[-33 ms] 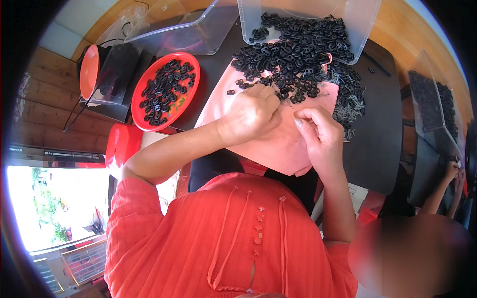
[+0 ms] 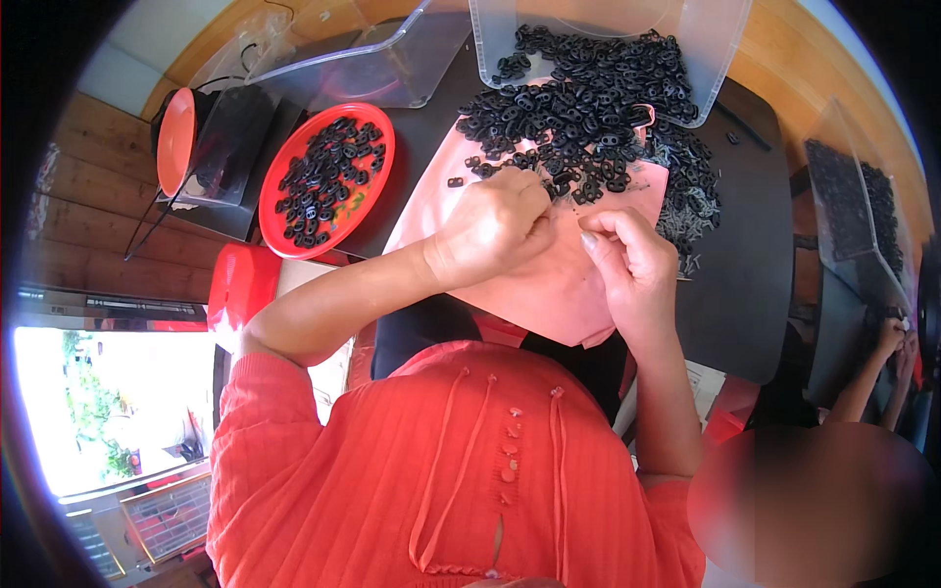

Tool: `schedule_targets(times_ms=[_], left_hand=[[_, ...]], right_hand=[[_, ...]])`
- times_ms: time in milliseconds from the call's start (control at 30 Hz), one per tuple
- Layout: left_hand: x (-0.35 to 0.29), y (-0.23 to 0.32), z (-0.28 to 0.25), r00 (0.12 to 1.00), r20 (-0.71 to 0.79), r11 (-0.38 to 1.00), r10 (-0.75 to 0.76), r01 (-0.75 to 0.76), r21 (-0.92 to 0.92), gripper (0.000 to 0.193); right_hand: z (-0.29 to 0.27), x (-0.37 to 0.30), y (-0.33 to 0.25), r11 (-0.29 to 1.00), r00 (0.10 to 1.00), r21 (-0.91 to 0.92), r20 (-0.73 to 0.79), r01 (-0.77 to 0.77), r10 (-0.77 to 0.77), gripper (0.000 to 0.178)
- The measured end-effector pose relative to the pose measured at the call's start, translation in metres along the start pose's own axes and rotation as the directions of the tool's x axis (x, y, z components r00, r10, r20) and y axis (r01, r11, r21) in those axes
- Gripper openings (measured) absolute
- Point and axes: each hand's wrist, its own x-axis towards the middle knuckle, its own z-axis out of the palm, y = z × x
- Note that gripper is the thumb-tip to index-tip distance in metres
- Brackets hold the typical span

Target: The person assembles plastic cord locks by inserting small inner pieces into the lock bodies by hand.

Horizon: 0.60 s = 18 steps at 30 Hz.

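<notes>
A heap of small black oval plastic pieces with two holes (image 2: 549,122) spills from a clear bin onto a pink cloth (image 2: 529,289). My left hand (image 2: 493,220) is closed over the cloth at the near edge of the heap, its fingers curled under; what it holds is hidden. To its right, my right hand (image 2: 635,260) is closed, thumb and forefinger pinched close together above the cloth. Whatever lies in that pinch is too small to make out. Beside the heap is a scatter of small grey pin-like bits (image 2: 691,220).
A red plate (image 2: 270,220) with more black pieces stands on the dark table (image 2: 735,314) at left. The clear bin (image 2: 723,59) lies at the back. At right another bin (image 2: 833,220) holds dark pieces, near a second person's hands (image 2: 894,338).
My left hand has shifted very slightly. Nothing else has visibly moved.
</notes>
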Motion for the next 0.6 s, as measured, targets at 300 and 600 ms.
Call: schedule_targets(times_ms=[300, 600], left_hand=[[-0.008, 0.018, -0.032, 0.877, 0.271, 0.619, -0.396, 0.473, -0.627, 0.013], [-0.011, 0.017, -0.027, 0.923, 0.153, 0.689, -0.354, 0.368, -0.624, 0.014]], right_hand=[[0.017, 0.008, -0.012, 0.967, 0.993, 0.236, 0.083, -0.100, 0.083, 0.005], [0.021, 0.014, -0.006, 0.863, 0.960, 0.424, 0.167, -0.276, 0.225, 0.004]])
